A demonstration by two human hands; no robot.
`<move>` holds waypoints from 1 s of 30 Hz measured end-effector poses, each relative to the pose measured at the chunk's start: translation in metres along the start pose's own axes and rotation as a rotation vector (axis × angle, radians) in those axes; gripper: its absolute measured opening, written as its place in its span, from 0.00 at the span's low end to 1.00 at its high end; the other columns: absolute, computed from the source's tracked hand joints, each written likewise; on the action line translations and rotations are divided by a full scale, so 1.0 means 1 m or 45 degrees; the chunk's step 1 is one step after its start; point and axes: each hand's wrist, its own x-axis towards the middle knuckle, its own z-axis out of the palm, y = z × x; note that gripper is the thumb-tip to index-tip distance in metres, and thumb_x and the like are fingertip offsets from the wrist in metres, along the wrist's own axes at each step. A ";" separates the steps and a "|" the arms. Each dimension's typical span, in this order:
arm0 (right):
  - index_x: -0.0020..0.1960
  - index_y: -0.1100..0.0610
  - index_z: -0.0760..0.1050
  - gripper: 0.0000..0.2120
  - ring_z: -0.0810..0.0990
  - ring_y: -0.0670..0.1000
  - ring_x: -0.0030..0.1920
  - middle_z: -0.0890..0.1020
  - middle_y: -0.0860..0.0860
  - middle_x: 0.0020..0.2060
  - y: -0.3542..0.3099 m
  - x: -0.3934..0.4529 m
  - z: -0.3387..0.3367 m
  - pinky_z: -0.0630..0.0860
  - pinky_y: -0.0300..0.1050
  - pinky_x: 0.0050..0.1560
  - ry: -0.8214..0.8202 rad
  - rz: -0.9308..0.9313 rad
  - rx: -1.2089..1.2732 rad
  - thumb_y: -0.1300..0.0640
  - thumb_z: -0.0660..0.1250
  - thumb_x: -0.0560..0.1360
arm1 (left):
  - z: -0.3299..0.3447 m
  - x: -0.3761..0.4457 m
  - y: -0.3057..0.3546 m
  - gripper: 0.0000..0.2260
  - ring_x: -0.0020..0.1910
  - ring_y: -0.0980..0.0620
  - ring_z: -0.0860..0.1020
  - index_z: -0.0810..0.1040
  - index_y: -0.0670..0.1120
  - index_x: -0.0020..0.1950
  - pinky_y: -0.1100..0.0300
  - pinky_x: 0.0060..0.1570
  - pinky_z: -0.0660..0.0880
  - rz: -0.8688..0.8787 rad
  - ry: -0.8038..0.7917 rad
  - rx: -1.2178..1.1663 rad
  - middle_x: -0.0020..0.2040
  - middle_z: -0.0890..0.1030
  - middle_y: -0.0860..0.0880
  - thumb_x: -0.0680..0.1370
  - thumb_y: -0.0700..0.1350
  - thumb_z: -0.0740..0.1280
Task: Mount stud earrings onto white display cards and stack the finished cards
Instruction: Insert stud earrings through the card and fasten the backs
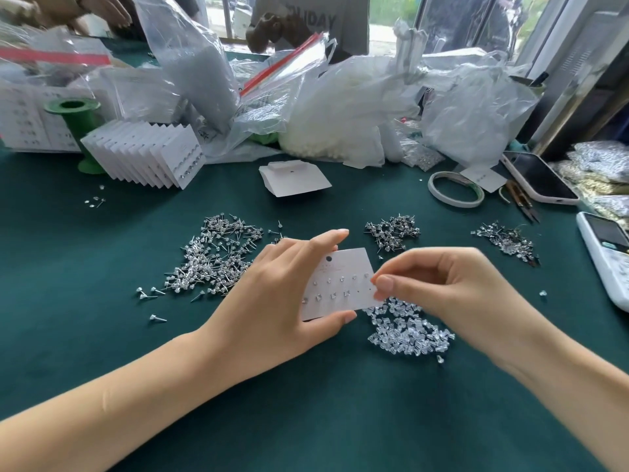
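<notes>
A table (102, 335) covered in dark green cloth is seen. A white display card (340, 284) is gripped by the left hand (272, 301); its right edge is pinched by the right hand (442, 287) fingers (384, 282). Beyond the fingers, stud earrings (218, 257) are heaped, and finished cards (146, 153) are stacked farther left.

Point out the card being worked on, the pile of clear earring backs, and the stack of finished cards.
Display card (343, 267), head view, upper printed face.
Clear earring backs (410, 335), head view, pile centre.
Finished cards stack (149, 151), head view, fanned middle.

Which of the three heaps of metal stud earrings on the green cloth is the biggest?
The left heap, beside the left hand. It spreads much wider than the two small heaps farther right.
</notes>
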 end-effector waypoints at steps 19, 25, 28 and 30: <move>0.39 0.56 0.81 0.05 0.76 0.46 0.27 0.85 0.51 0.30 0.008 -0.003 0.011 0.70 0.35 0.30 0.056 -0.075 -0.090 0.64 0.72 0.72 | -0.002 -0.001 0.006 0.31 0.59 0.53 0.71 0.65 0.47 0.70 0.59 0.62 0.66 0.151 0.065 0.117 0.60 0.76 0.52 0.70 0.56 0.69; 0.41 0.51 0.74 0.07 0.65 0.42 0.22 0.79 0.52 0.26 0.015 -0.004 0.011 0.61 0.30 0.24 0.350 -0.406 -0.293 0.55 0.72 0.73 | -0.003 -0.003 0.011 0.34 0.57 0.59 0.73 0.65 0.55 0.70 0.64 0.59 0.69 -0.102 0.013 -0.213 0.58 0.76 0.59 0.67 0.59 0.72; 0.39 0.50 0.76 0.07 0.68 0.42 0.22 0.79 0.50 0.27 0.022 0.010 -0.015 0.62 0.30 0.25 0.555 -0.390 -0.393 0.55 0.71 0.75 | -0.004 -0.003 0.008 0.34 0.54 0.64 0.75 0.64 0.62 0.68 0.71 0.53 0.69 -0.249 -0.028 -0.359 0.56 0.78 0.61 0.65 0.64 0.72; 0.40 0.48 0.77 0.06 0.70 0.43 0.27 0.79 0.46 0.29 0.033 0.021 -0.032 0.69 0.39 0.33 0.593 -0.261 -0.673 0.56 0.72 0.73 | -0.005 -0.002 0.005 0.33 0.52 0.67 0.75 0.65 0.62 0.67 0.77 0.49 0.67 -0.323 -0.024 -0.438 0.55 0.78 0.62 0.63 0.65 0.69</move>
